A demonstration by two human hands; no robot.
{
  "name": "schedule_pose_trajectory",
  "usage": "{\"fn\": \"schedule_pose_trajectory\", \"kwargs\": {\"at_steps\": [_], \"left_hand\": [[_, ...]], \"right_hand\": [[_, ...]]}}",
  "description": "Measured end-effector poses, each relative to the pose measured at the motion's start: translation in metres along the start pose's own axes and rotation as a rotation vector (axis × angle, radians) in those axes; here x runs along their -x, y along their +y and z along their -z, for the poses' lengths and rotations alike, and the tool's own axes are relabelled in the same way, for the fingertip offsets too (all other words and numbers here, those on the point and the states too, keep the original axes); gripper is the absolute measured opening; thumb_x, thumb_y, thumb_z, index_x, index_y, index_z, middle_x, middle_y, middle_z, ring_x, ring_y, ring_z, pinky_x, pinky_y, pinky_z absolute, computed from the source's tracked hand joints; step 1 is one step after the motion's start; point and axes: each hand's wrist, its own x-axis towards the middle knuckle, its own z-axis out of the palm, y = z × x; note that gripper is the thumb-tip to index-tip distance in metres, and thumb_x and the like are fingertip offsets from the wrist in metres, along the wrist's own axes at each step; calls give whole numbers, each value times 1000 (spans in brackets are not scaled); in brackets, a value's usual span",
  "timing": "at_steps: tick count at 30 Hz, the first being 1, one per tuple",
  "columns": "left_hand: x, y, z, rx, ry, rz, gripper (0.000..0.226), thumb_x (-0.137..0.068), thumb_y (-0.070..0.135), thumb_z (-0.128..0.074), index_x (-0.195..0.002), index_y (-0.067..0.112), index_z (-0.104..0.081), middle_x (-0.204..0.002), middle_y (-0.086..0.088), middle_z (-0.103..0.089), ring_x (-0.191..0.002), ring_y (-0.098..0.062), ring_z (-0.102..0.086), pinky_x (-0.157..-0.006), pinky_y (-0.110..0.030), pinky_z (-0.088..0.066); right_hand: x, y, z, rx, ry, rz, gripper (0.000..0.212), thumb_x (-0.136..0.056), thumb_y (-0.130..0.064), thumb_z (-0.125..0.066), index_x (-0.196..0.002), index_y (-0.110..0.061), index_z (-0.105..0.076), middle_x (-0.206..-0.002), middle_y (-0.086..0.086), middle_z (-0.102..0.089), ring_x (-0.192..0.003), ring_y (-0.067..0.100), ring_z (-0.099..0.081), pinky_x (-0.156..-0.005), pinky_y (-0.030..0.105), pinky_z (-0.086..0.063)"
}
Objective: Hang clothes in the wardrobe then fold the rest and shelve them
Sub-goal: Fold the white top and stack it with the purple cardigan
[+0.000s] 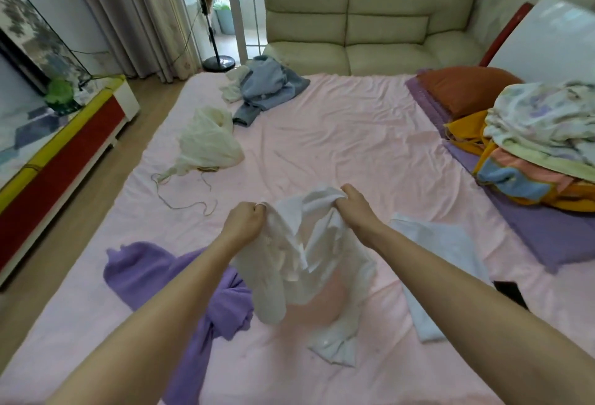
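White shirt (302, 250) bunched between both hands, left hand (244, 222) and right hand (355, 208) each gripping its top edge

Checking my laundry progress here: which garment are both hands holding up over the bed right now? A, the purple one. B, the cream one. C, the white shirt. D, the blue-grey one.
C: the left hand and right hand each pinch the top of the white shirt, which hangs above the pink sheet.
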Motion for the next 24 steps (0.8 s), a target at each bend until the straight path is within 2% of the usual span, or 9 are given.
{"fn": "schedule_pose_trajectory", "kwargs": {"at_steps": [4,7,8,11,14,16,19,21,24], "left_hand": [[6,9,11,379,-120,-62,36,-97,17,-40,-68,7,-59,-63,-7,-55,-58,-18,-48,-56,-27,-37],[8,-5,19,371,-17,-199,40,-100,19,-41,-63,11,-52,-62,-5,-55,-59,-17,-48,-60,-29,-37],[7,-13,21,253,11,-250,43,-101,23,-40,-60,13,-50,-62,-5,-57,-60,-19,-51,-62,-30,-37],[2,-54,23,-558,-117,-248,40,-101,41,-39,-72,19,-54,-86,-4,-68,-84,-25,-62,-67,-31,-40],[1,-75,20,-883,-138,-140,19,-96,20,-47,-103,16,-64,-111,-5,-67,-102,-27,-63,-72,-29,-41],[-10,-75,28,-713,85,-63,21,-89,7,-46,-99,14,-63,-105,-10,-65,-97,-33,-62,-68,-31,-38],[-32,-73,40,25,343,46,16,-80,8,-43,-65,14,-41,-72,-13,-50,-72,-32,-48,-60,-40,-41],[-35,-78,35,300,314,70,21,-82,12,-43,-64,16,-34,-68,-8,-48,-68,-27,-44,-61,-43,-44],[-29,-99,19,298,120,112,14,-90,27,-50,-83,17,-44,-89,-8,-65,-81,-26,-56,-63,-34,-37]], "right_hand": [[11,-2,-41,145,-336,106,56,-67,-34,-82,-109,-14,-50,-100,-5,-62,-91,10,-60,-69,25,-44],[7,-1,-65,329,-232,266,11,-72,-20,-71,-73,-15,-60,-76,-1,-66,-78,16,-61,-63,29,-41],[3,-1,-64,356,-205,277,13,-75,-14,-66,-64,-13,-58,-69,0,-65,-74,19,-61,-61,31,-39],[-8,6,-64,521,-172,304,11,-83,-6,-55,-72,-6,-56,-81,13,-67,-78,28,-58,-61,35,-30],[-9,9,-71,564,-138,344,8,-88,-6,-51,-81,-7,-54,-89,18,-65,-82,31,-57,-60,34,-24],[-11,-1,-84,491,-72,401,11,-88,-5,-52,-79,-11,-50,-85,17,-64,-76,28,-54,-60,33,-22],[-19,-17,-98,397,-35,429,23,-89,-8,-52,-72,-16,-41,-71,5,-54,-68,21,-46,-57,33,-22],[-23,-21,-105,385,-56,407,31,-88,-8,-52,-65,-24,-38,-65,-5,-48,-68,22,-47,-57,32,-26],[-28,-14,-102,367,-59,340,32,-84,-6,-50,-62,-28,-42,-66,-7,-52,-70,22,-52,-59,32,-34]]}}
